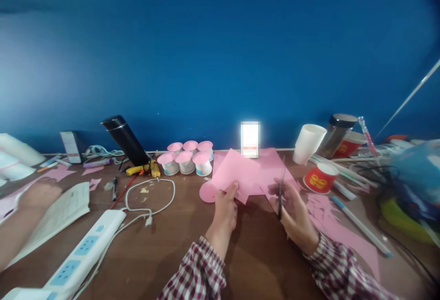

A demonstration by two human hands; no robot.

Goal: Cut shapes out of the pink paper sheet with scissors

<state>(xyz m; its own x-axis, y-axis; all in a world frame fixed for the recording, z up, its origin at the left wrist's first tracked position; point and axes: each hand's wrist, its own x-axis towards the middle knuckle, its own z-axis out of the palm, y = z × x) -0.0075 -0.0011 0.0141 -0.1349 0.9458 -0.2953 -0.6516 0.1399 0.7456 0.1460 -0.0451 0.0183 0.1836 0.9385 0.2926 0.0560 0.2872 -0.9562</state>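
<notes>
Step in hand, as judged: cutting of the pink paper sheet (240,174) with scissors (280,199). The sheet is pinched at its near edge by the left hand (225,208), thumb on top, fingers under. The right hand (292,213) is closed around the scissors, blades pointing toward 12 o'clock, tip at or just beside the sheet's right edge; whether the blades are open cannot be told, too blurred.

Position: the sheet lies at 12 o'clock from the left hand and at roughly 10 o'clock from the right hand, lifted slightly off the surface (178,245) at the near side, far part resting on more pink paper. A rounded pink cut-out (207,192) sits just beside the left hand at 10 o'clock.

Next move, as judged: blades are to be lined up with the sheet edge while the sheet is kept taut and steady by the left hand; fingers must be kept out of the cut line.

Around: six pink-topped cups (187,158) at 11 o'clock, a red paper cup (319,178) at 2 o'clock, pink offcuts (330,219) just right of the right hand, a power strip (82,249) at 8 o'clock. Another person's hand (37,197) rests on a booklet (62,210) at far left, well apart.
</notes>
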